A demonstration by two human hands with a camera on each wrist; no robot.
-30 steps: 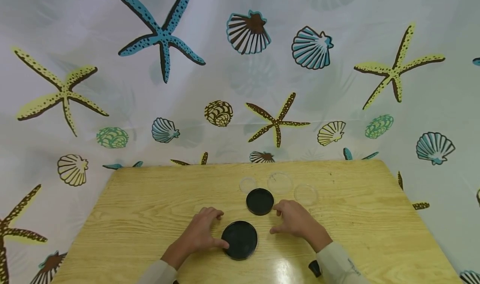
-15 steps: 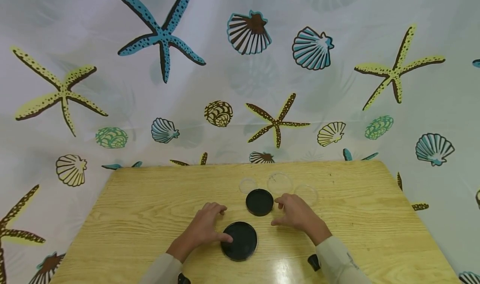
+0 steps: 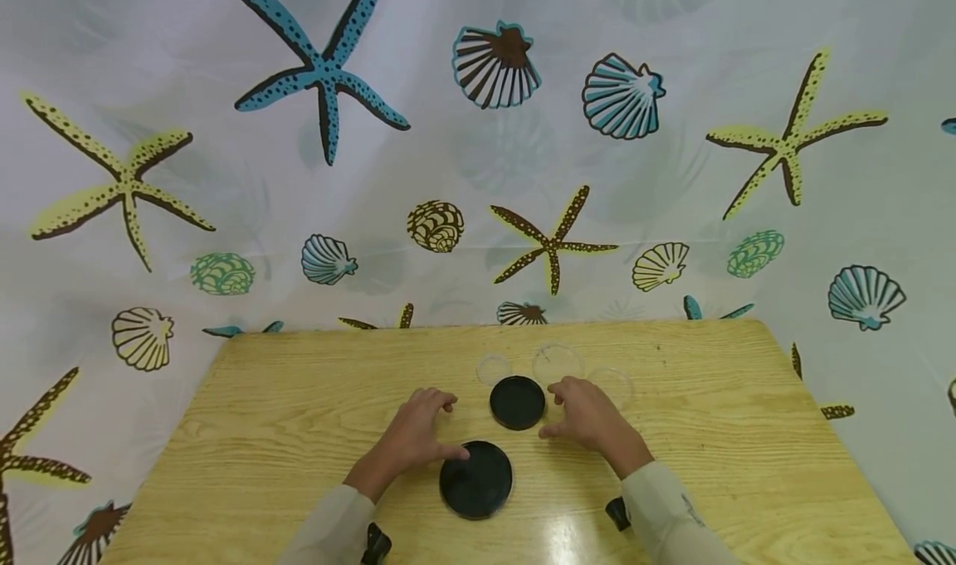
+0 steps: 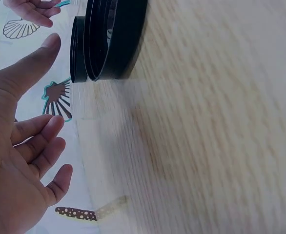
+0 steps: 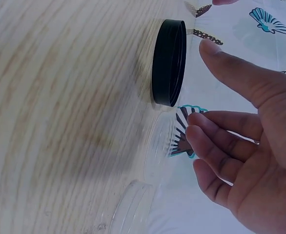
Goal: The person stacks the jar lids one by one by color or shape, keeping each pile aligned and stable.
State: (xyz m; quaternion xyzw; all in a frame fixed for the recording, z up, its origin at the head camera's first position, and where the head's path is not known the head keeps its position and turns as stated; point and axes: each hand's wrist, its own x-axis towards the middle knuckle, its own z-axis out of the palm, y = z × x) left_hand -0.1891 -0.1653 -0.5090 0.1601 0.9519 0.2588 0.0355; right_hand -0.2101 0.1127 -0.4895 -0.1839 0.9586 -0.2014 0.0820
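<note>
Two shallow black round dishes with raised rims lie on the table; the larger black dish is nearer, the smaller black dish farther back. My left hand hovers left of them, its thumb overlapping the larger dish's far-left rim in the head view. In the left wrist view, that hand appears apart from the dishes and holds nothing. Just right of the smaller dish is my right hand, fingers loosely bent. Its palm faces the smaller dish in the right wrist view, with a gap between.
Behind the smaller dish lie three clear round dishes: a small one, a larger one and one partly behind my right hand. They rest on a wooden table. A patterned cloth hangs along the table's back edge.
My left hand has moved forward and slightly right, its thumb passing along the larger dish's rim. The right hand has shifted slightly forward. The black and clear dishes have stayed in place.
</note>
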